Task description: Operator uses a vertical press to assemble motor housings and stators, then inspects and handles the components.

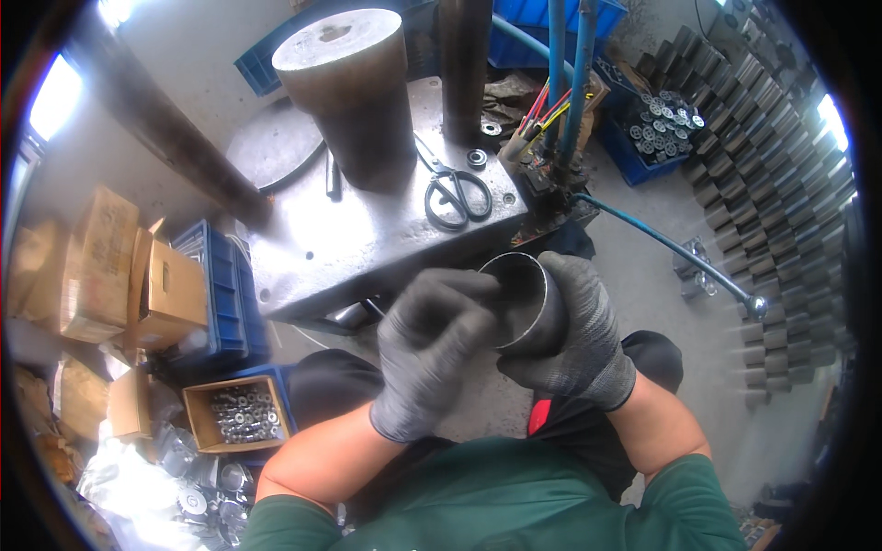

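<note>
In front of my lap, my right hand (pixel 588 342) in a grey knit glove grips a short dark metal tube (pixel 549 317) from its right side. The round mouth of the tube faces up and toward the left, and its inside is dark. My left hand (pixel 427 354), also gloved, is at the left rim of the tube with its fingers curled together and blurred by motion. Its fingertips reach the tube's mouth; anything small between them is hidden. Beyond my hands, black-handled scissors (pixel 457 197) and a small metal ring (pixel 477 159) lie on the steel press table (pixel 367 241).
A thick press ram (pixel 363 119) rises over the table. At right, a blue-sleeved lever (pixel 675 246) with a ball end juts out near stacked metal tubes (pixel 767 211). A blue crate (pixel 634 151) holds round parts. Left are cardboard boxes (pixel 175 289) and a parts box (pixel 204 418).
</note>
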A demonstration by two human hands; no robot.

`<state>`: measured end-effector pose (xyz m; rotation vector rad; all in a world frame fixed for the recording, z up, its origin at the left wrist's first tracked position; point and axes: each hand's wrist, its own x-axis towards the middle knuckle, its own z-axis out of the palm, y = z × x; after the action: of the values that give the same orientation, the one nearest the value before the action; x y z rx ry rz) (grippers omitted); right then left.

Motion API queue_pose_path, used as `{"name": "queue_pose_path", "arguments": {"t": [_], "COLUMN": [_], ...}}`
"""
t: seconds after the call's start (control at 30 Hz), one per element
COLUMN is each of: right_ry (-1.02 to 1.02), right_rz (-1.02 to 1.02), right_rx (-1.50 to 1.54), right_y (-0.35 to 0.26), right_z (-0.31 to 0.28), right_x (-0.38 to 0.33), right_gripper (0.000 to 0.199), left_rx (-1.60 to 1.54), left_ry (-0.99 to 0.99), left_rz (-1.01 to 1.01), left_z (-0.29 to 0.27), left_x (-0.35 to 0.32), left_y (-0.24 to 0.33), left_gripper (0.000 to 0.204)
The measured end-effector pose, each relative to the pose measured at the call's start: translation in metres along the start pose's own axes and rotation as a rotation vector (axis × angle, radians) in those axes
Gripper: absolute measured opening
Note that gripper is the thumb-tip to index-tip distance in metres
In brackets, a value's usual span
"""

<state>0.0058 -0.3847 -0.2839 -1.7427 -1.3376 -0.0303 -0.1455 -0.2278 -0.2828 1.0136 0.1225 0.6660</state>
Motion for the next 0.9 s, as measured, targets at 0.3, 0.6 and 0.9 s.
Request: {"name": "queue_pose_path", "arguments": {"t": [0.3, 0.6, 0.9], "right_ry": [-0.284, -0.413, -0.293], "right_rz": [0.451, 0.363, -0.155], "right_rx": [0.862, 0.74, 0.32], "right_y": [-0.013, -0.024, -0.027], "right_z": [-0.006, -0.006, -0.003], "right_x": [0.006, 0.005, 0.006], "right_gripper": [0.102, 0.103, 0.102], "left_rx": [0.192, 0.21, 0.304], "left_ry": [-0.088, -0.235, -0.28], "left_rz": [-0.216, -0.392, -0.209], "left_z": [-0.024, -0.026, -0.023], "left_x": [0.032, 0.036, 0.025], "left_y": [0.014, 0.026, 0.032], "left_gripper": [0.071, 0.071, 0.064]}}
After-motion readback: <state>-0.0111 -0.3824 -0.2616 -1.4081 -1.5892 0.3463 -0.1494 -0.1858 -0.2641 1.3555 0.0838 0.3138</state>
